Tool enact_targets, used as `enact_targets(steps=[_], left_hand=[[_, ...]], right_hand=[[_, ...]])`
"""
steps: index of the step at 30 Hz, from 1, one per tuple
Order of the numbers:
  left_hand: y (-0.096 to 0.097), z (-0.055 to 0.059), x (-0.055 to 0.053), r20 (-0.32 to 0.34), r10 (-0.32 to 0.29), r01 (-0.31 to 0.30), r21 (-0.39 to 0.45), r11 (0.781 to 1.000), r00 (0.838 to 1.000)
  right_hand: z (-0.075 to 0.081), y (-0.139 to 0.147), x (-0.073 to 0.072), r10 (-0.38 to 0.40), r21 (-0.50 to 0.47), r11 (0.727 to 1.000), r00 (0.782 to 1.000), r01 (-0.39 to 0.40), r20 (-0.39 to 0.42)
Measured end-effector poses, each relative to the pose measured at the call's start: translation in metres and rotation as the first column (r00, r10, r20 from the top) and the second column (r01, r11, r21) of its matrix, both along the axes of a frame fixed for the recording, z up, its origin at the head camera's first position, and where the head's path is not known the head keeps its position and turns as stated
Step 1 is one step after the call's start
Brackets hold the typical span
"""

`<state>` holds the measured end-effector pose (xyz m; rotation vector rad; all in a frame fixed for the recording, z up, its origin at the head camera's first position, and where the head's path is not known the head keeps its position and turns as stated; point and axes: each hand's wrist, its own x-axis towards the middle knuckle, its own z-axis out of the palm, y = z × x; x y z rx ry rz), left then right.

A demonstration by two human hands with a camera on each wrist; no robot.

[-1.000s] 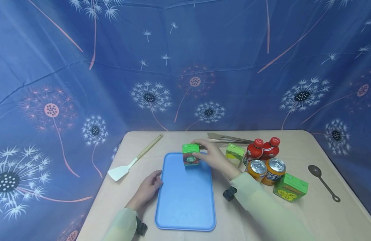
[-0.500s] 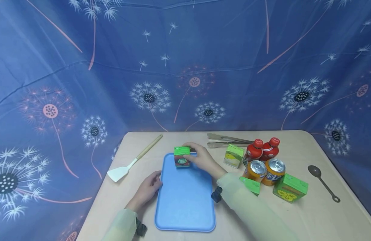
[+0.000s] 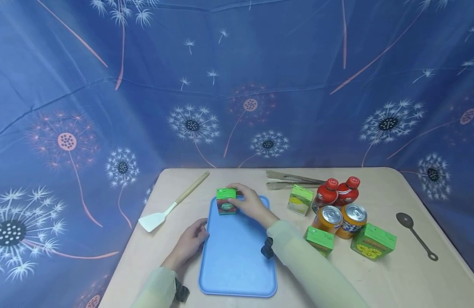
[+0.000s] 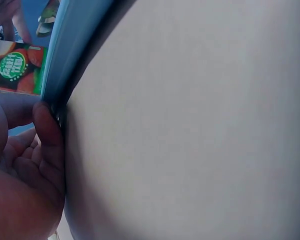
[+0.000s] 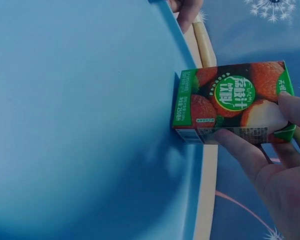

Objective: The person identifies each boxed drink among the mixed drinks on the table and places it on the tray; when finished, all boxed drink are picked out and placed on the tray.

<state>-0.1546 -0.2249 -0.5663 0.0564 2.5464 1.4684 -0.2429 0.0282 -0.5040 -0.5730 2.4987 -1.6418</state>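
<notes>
My right hand grips a small green and red litchi juice carton, with the thumb and fingers on opposite sides. The carton stands upright at the far left corner of the blue tray, its base right at the tray's surface in the right wrist view. My left hand is at the tray's left edge, thumb and fingers pinching the rim, as the left wrist view shows from low down. In that view the litchi carton appears beyond the fingers.
Left of the tray lies a white spatula. To the right stand a yellow-green carton, two red-capped bottles, two orange cans and two green cartons. Tongs lie behind; a dark spoon lies far right.
My right hand has carried the litchi carton leftward and slightly nearer, over to the tray's far left corner. My left hand has stayed at the tray's edge.
</notes>
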Motion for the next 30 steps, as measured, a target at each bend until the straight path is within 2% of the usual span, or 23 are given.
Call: enact_targets(steps=[11, 21, 30], left_hand=[[0.0001, -0.0002, -0.0004, 0.007, 0.002, -0.002, -0.001, 1.000, 1.000], [0.0009, 0.0014, 0.0015, -0.001, 0.009, -0.009, -0.020, 1.000, 1.000], [0.0022, 0.0013, 0.0015, 0.010, 0.013, -0.013, 0.000, 1.000, 1.000]], right_hand=[[-0.0034, -0.0078, -0.0064, 0.033, 0.001, 0.999, 0.999, -0.033, -0.013], [-0.0001, -0.0101, -0.0076, 0.058, 0.001, 0.998, 0.998, -0.058, 0.022], [0.0001, -0.0098, -0.0066, 0.061, 0.010, 0.998, 0.997, -0.062, 0.037]])
